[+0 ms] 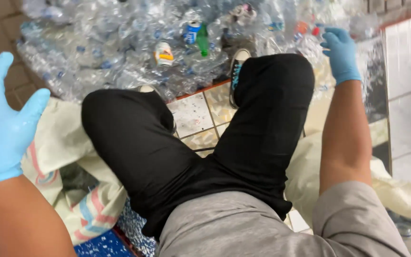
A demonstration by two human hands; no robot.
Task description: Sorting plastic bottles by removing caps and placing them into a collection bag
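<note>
I sit with my knees in black shorts spread over a tiled floor. My left hand [1, 123], in a blue glove, is raised at the left with fingers spread and nothing in it. My right hand [341, 52], also in a blue glove, reaches forward at the upper right into a heap of crushed clear plastic bottles [120, 52]. Its fingers close on a clear bottle with a red cap [312, 33] at the heap's right side. A green bottle [202, 39] and a can [163, 53] lie among the clear ones.
A cream sack with coloured stripes [72, 162] lies open under my left knee. Another pale sack [396, 190] lies at the right. A white tiled wall [407, 85] rises on the right. My black shoe [236, 71] rests by the heap.
</note>
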